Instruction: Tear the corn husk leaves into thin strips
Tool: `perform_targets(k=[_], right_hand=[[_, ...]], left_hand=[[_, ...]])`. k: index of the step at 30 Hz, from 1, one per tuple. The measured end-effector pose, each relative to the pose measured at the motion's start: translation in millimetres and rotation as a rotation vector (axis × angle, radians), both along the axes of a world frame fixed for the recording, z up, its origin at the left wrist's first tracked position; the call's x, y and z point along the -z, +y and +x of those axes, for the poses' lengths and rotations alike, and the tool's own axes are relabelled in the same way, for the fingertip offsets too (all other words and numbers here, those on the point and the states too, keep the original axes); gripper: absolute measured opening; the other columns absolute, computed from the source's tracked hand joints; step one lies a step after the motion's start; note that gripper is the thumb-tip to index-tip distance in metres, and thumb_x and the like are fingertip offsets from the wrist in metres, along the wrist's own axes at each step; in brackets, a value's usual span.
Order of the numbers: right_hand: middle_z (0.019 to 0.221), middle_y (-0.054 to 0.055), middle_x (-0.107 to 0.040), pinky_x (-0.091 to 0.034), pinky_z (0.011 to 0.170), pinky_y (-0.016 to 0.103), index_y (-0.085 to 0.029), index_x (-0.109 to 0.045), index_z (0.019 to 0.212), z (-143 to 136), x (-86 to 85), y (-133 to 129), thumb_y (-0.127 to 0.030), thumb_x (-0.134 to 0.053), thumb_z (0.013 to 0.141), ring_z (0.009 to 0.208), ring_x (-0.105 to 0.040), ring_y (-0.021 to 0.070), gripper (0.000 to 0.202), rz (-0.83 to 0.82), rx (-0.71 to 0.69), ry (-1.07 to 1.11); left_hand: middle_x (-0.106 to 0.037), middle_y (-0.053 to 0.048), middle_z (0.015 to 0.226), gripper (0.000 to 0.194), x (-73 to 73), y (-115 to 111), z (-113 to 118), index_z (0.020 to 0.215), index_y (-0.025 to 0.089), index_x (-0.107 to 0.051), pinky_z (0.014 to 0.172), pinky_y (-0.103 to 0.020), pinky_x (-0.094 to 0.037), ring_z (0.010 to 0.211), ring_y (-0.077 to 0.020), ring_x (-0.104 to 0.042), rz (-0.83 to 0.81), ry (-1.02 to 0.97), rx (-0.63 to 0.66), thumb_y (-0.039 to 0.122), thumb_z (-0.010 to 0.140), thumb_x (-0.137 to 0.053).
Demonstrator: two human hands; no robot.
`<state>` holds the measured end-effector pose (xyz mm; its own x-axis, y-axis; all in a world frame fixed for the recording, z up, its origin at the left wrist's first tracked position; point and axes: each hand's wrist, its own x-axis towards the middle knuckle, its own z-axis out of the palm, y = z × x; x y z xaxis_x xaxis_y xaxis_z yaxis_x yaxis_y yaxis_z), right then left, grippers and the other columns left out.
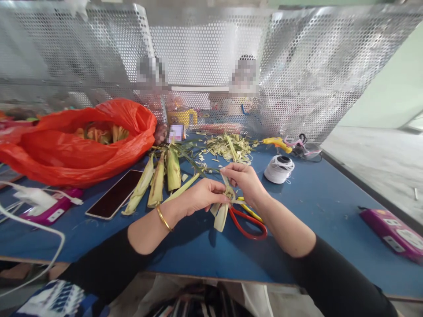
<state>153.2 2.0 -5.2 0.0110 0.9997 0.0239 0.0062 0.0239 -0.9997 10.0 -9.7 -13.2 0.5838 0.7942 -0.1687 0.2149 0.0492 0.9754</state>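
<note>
Between my two hands is a small bundle of pale corn husk [220, 216], its loose ends hanging down over the blue table. My left hand [205, 196] pinches the bundle from the left. My right hand [240, 177] has thumb and fingers closed on a husk strip at the bundle's top. Just beneath and right of the bundle lie red-handled scissors [253, 232], partly hidden by the hands, and a yellow-handled tool [249, 210]. Several husk-covered corn cobs [173, 169] lie to the left of my hands.
A red plastic bag [82, 165] with husk pieces stands at left, near a phone [115, 193]. Behind my hands are husk scraps [231, 147]. A white thread spool [279, 169], a yellow glue gun [277, 143] and a purple power strip [393, 231] are at right. Perforated metal panels [205, 48] rise behind.
</note>
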Motion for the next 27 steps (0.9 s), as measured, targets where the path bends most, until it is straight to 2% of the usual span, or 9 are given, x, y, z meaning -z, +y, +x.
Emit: perform_targets(k=[5, 8, 12, 16, 19, 23, 24, 27], right_hand=[[0.04, -0.007, -0.042, -0.024, 0.037, 0.021, -0.02, -0.044, 0.052, 1, 0.1, 2, -0.037, -0.068, 0.062, 0.035, -0.046, 0.0085, 0.03, 0.017, 0.136, 0.141], [0.044, -0.007, -0.042, -0.032, 0.039, 0.02, -0.02, -0.045, 0.056, 0, -0.9, 2, -0.039, -0.069, 0.062, 0.04, -0.054, 0.0103, 0.031, 0.023, 0.182, 0.184], [0.048, -0.007, -0.044, -0.039, 0.043, 0.02, -0.021, -0.045, 0.06, -1, 0.2, 2, -0.042, -0.07, 0.064, 0.051, -0.061, 0.0137, 0.033, 0.037, 0.16, 0.181], [0.051, -0.006, -0.047, -0.046, 0.053, 0.023, -0.021, -0.046, 0.061, -2, 4.2, 3, -0.045, -0.07, 0.065, 0.062, -0.065, 0.0157, 0.034, 0.097, 0.134, 0.155], [0.057, -0.004, -0.054, -0.047, 0.057, 0.025, -0.021, -0.05, 0.066, 2, 5.0, 6, -0.046, -0.067, 0.068, 0.062, -0.063, 0.014, 0.03, 0.126, 0.05, 0.097], [0.065, -0.005, -0.062, -0.047, 0.064, 0.028, -0.02, -0.059, 0.09, 19, -4.5, 11, -0.036, -0.068, 0.067, 0.062, -0.06, 0.0123, 0.029, 0.212, -0.024, -0.088], [0.068, -0.004, -0.064, -0.048, 0.069, 0.029, -0.02, -0.061, 0.092, 24, -8.6, 11, -0.034, -0.068, 0.067, 0.066, -0.061, 0.0129, 0.03, 0.232, -0.068, -0.143], [0.082, 0.001, -0.07, -0.047, 0.074, 0.031, -0.018, -0.067, 0.087, 37, -20.2, 9, -0.033, -0.065, 0.071, 0.078, -0.063, 0.0156, 0.022, 0.228, -0.334, -0.367]], left_hand=[[-0.061, 0.0, 0.056, 0.014, -1.6, -2, -1, 0.073, 0.015, -0.069, 0.037, -0.016, -0.032, 0.045, -0.0074, -0.051, -0.063, -0.042, 0.06, 0.028, 0.068, -0.071], [-0.059, 0.001, 0.053, 0.016, -1.4, -1, 0, 0.069, 0.016, -0.064, 0.037, -0.016, -0.033, 0.045, -0.0079, -0.053, -0.083, -0.104, 0.022, 0.03, 0.069, -0.071], [-0.059, 0.001, 0.055, 0.016, 1.5, 0, 2, 0.069, 0.015, -0.063, 0.035, -0.016, -0.031, 0.042, -0.0066, -0.051, -0.125, -0.18, -0.089, 0.029, 0.067, -0.072], [-0.066, -0.003, 0.064, 0.017, 3.0, 1, 0, 0.071, 0.014, -0.067, 0.036, -0.016, -0.03, 0.044, -0.0063, -0.053, -0.159, -0.176, -0.064, 0.03, 0.066, -0.071], [-0.071, -0.007, 0.073, 0.018, 1.8, 2, -1, 0.074, 0.013, -0.07, 0.036, -0.017, -0.03, 0.047, -0.0073, -0.055, -0.176, -0.184, -0.078, 0.03, 0.066, -0.071], [-0.073, -0.01, 0.082, 0.019, -1.2, 5, -4, 0.079, 0.014, -0.072, 0.037, -0.017, -0.028, 0.049, -0.0075, -0.056, -0.218, -0.261, -0.178, 0.027, 0.065, -0.073], [-0.074, -0.01, 0.083, 0.019, -2.1, 6, -5, 0.079, 0.014, -0.072, 0.037, -0.017, -0.028, 0.049, -0.0073, -0.056, -0.228, -0.282, -0.196, 0.026, 0.065, -0.073], [-0.073, -0.01, 0.083, 0.019, -4.4, 7, -7, 0.077, 0.014, -0.072, 0.038, -0.017, -0.026, 0.049, -0.0072, -0.056, -0.244, -0.332, -0.224, 0.026, 0.064, -0.075]])
